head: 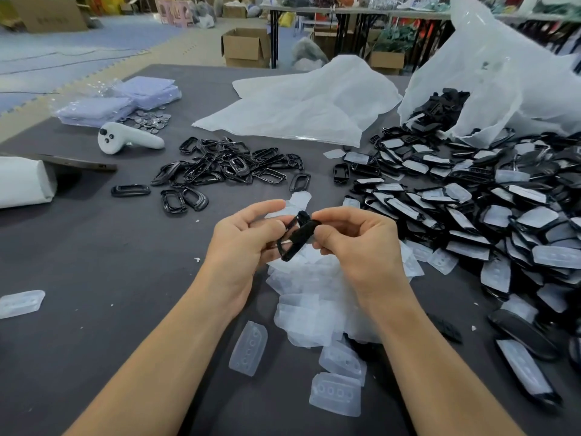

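Prying shell [298,238] apart, we judge: our left hand [243,247] pinches rim, right hand [358,247] curls round body for leverage; frames [220,168] sorted at 11 o'clock.

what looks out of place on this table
A white game controller lies beside the parts, unrelated to them. One translucent button pad sits alone near the left edge, far from the pad pile below the black frame being held.

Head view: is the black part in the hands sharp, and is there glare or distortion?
Head view: the black part held by the left hand and right hand is slightly soft; the pile of black frames shows highlights; the forearms widen toward the bottom, wide-angle stretch.
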The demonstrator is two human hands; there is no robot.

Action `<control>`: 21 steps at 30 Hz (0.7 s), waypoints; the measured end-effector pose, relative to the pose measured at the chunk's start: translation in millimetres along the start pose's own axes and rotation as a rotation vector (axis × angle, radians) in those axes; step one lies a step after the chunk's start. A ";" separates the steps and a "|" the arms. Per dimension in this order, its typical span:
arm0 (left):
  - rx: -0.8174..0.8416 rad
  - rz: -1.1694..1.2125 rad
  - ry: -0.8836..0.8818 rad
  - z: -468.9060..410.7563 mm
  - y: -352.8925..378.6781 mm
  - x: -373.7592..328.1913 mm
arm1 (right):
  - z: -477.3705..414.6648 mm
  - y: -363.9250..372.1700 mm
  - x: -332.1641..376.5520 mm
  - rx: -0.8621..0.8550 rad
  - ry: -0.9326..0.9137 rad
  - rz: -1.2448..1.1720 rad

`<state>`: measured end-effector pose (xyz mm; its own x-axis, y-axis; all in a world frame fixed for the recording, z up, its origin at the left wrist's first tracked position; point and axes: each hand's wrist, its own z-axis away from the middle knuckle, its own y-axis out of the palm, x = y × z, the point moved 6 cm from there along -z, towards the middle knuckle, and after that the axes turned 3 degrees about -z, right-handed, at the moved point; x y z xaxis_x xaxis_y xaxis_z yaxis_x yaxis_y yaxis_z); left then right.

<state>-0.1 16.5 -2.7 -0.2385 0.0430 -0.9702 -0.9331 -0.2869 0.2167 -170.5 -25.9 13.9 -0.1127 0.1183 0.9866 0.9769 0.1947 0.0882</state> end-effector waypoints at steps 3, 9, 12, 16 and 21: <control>0.033 -0.047 0.042 5.4 7.0 0.3 | 2.3 1.4 3.5 -0.007 -0.046 0.070; -0.059 -0.079 0.110 7.1 1.9 -4.6 | 8.1 8.2 8.9 0.028 -0.080 0.034; -0.049 -0.024 0.086 6.7 0.8 -3.7 | 8.1 10.7 9.0 0.050 -0.059 -0.005; -0.021 -0.015 0.067 6.4 4.4 1.0 | 5.9 8.6 8.3 0.049 -0.042 0.003; 0.072 0.075 -0.031 3.9 7.8 4.4 | 6.7 7.3 7.8 0.035 0.067 -0.221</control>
<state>-9.4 18.1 -4.9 -0.3157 0.0543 -0.9473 -0.9290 -0.2208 0.2969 -165.5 -17.0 21.3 -0.3097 0.0049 0.9508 0.9228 0.2425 0.2993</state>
